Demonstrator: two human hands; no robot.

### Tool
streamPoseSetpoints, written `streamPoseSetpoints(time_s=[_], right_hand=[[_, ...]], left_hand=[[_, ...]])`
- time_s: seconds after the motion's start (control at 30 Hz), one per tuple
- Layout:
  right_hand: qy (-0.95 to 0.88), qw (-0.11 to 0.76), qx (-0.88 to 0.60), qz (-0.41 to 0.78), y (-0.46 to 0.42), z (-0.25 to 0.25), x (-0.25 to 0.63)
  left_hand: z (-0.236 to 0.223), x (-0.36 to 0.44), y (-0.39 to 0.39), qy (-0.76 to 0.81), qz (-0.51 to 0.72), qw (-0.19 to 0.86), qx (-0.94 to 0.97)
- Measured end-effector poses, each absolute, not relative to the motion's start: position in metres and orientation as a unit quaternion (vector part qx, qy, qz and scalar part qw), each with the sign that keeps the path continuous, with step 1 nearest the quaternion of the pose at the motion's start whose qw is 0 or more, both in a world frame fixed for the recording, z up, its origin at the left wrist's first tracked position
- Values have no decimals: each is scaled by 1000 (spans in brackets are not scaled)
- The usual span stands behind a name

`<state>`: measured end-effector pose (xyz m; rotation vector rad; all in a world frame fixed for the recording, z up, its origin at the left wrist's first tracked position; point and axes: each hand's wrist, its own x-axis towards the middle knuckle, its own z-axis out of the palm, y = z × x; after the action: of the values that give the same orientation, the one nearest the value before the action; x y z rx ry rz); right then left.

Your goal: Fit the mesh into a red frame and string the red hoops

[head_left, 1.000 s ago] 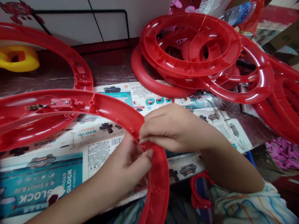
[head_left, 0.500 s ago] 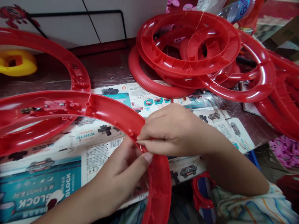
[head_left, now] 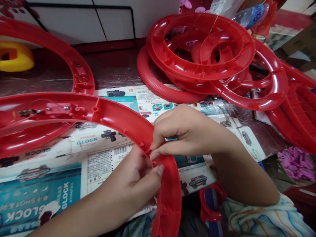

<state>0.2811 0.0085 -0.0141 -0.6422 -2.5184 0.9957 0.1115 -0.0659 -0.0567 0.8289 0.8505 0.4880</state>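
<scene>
A large red plastic ring (head_left: 128, 121), open like a channel with small pegs inside, arcs across the front of the view. My left hand (head_left: 140, 177) grips its inner edge, thumb inside the channel and fingers behind the wall. Just above that thumb, my right hand (head_left: 177, 135) pinches a tiny thing at the inner wall; a thin wire-like end shows there, too small to name surely. Farther left in the same ring sits a small red module (head_left: 59, 108) with screws, a brass-coloured part (head_left: 28, 113) and a thin wire.
Printed cardboard (head_left: 108, 164) covers the dark red table. Another red ring (head_left: 84, 72) lies at the left near a yellow plastic piece (head_left: 16, 57). Several red rings (head_left: 202, 70) are piled at the back right, by a plastic bottle (head_left: 254, 16). Pink pieces (head_left: 296, 163) fill a container lower right.
My right hand has shifted slightly, its thumb and forefinger now forming a more open loop above the pinch. My left hand keeps its hold on the ring. The camera view moves a little.
</scene>
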Motion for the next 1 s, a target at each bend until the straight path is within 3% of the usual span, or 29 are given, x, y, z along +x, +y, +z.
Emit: streamPoseSetpoints(time_s=[0.1,0.53,1.0], right_hand=[[-892,168,-225,354,7,-13,281],[-903,114,-274,310,4,-16,276],[-923,215,-229,223,9,-23,281]], left_hand=[[-58,112,-67,382,227,815,371],[-69,114,-71,490,266,698,448],[-60,123,-71,506,221,740,383]])
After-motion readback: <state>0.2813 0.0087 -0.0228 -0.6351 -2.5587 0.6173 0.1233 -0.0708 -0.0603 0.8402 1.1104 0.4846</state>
